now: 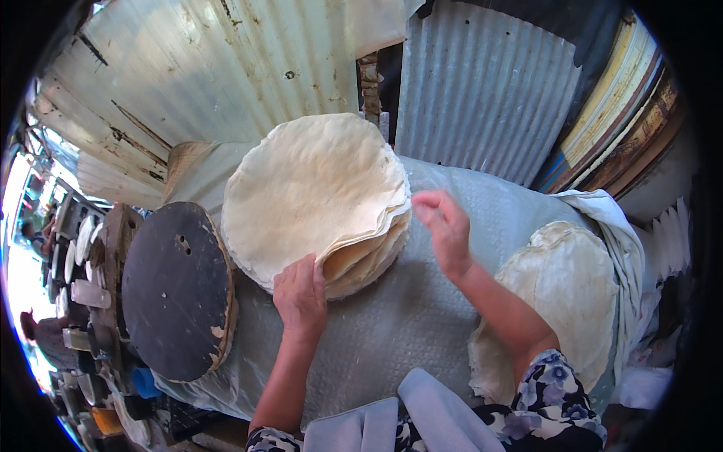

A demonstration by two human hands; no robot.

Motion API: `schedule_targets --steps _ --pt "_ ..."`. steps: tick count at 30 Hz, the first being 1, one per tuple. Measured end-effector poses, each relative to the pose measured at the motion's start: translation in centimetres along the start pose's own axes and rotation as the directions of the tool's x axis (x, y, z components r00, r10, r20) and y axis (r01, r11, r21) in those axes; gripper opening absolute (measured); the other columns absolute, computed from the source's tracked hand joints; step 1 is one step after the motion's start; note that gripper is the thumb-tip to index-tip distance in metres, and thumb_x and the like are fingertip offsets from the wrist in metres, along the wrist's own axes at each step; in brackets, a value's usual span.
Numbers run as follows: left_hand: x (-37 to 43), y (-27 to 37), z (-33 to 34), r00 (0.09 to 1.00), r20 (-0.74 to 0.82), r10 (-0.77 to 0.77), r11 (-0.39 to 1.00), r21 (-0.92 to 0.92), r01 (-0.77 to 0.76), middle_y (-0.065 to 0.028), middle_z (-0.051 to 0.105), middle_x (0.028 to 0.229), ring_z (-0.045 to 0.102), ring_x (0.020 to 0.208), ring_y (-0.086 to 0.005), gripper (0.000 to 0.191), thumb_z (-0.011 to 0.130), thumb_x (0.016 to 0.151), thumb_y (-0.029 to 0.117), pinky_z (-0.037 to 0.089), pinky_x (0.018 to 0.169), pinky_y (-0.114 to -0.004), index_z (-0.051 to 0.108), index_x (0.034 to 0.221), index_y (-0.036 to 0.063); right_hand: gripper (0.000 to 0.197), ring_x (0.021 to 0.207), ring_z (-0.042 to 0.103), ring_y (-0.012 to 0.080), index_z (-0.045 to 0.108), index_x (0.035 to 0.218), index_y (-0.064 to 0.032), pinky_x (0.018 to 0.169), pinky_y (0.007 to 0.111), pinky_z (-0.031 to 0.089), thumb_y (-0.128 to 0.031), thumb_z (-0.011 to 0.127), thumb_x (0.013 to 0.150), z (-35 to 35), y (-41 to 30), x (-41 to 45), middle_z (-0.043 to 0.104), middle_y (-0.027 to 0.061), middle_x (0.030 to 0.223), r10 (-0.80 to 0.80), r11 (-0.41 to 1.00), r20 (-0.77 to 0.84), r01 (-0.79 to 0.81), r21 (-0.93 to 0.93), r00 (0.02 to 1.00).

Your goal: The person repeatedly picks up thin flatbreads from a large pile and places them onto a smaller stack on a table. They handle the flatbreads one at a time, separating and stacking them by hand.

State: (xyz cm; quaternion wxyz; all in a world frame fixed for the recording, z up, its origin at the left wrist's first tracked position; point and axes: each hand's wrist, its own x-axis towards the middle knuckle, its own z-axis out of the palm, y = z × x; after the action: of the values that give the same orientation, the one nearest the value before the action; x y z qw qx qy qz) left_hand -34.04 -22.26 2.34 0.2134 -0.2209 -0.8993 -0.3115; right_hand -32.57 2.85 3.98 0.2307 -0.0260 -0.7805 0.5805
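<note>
A stack of thin, round, pale flatbread sheets (316,181) lies on a surface covered in grey woven plastic sheeting (390,339). My left hand (301,295) pinches the front rim of the upper sheets. Beside its fingers these sheets are lifted, and a gap shows the layers beneath. Close to the stack's right rim is my right hand (448,229), fingers loosely bent and slightly blurred, with nothing visible in it. Whether its fingertips touch the rim is hard to tell. Behind my right forearm sits a second pile of pale sheets (576,294), partly hidden.
A dark round board (175,294) with a chipped edge stands left of the stack. Corrugated panels (486,90) rise behind the surface. Bundled cloth (613,237) borders the right pile. Jars (90,295), a blue container (145,382) and people (53,339) are at far left.
</note>
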Motion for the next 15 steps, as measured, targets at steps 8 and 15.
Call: schedule_targets --steps 8,15 --pt "2.3 2.7 -0.8 0.977 0.038 0.212 0.976 0.034 -0.213 -0.0152 0.063 0.092 0.06 0.082 -0.0325 0.022 0.054 0.087 0.012 0.045 0.074 -0.04 0.058 0.107 0.0016 0.029 0.103 0.053 0.0282 0.057 0.107 -0.0026 0.09 0.038 0.04 -0.008 0.058 0.079 1.0 0.8 -0.5 0.058 0.0098 0.108 -0.469 0.794 0.146 0.489 -0.362 0.871" --pt "2.5 1.4 2.0 0.988 0.151 0.037 0.999 -0.04 -0.032 -0.0137 0.062 0.091 0.059 0.086 -0.0314 0.026 0.056 0.083 0.011 0.043 0.073 -0.043 0.057 0.107 0.004 0.029 0.104 0.053 0.0281 0.06 0.104 -0.0054 0.092 0.038 0.039 -0.008 0.057 0.075 1.0 0.9 1.7 0.058 0.0093 0.105 -0.342 0.776 0.49 0.535 -0.334 0.802"
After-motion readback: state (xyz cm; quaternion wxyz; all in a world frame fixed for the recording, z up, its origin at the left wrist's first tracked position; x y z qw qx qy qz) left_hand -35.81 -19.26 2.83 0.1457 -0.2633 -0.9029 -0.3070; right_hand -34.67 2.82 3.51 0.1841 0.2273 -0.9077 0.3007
